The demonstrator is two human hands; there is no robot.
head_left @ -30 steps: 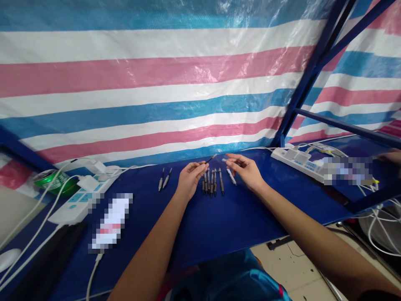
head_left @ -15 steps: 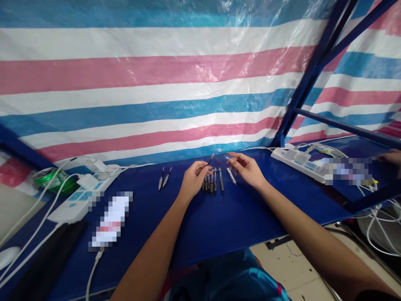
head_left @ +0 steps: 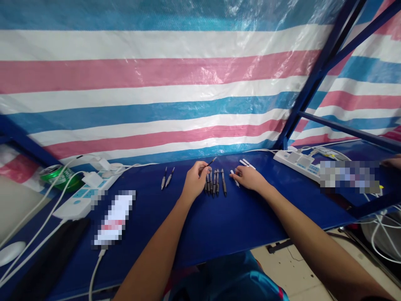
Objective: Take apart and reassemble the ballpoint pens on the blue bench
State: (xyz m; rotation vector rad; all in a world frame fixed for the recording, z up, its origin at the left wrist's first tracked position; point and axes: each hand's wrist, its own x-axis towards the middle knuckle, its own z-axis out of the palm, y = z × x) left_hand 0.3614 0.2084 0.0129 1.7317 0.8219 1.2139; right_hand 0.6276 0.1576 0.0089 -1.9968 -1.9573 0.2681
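My left hand (head_left: 196, 179) is closed on a thin dark pen (head_left: 212, 162), its tip pointing up and to the right. Just beside that hand, several dark pens (head_left: 214, 188) lie side by side on the blue table, with one grey-black pen (head_left: 224, 186) slightly apart to their right. My right hand (head_left: 249, 177) is lowered to the table, its fingertips closed around a white pen (head_left: 232, 173). Behind the right hand lie two more white pens (head_left: 249, 164), partly covered by it. Two grey pens (head_left: 166, 179) rest off to the left.
On the left are a white power strip (head_left: 75, 202), a green can (head_left: 61, 177), a charging phone (head_left: 115, 217) and a black cloth-like item (head_left: 46, 255). Another power strip (head_left: 300, 165) with cables sits at right. Blue metal posts (head_left: 307, 90) frame a striped sheet. Another person's hand shows at far right.
My right hand has come down onto the white pen on the table, uncovering two white pens behind it. My left hand stays nearly in place, still holding the dark pen.
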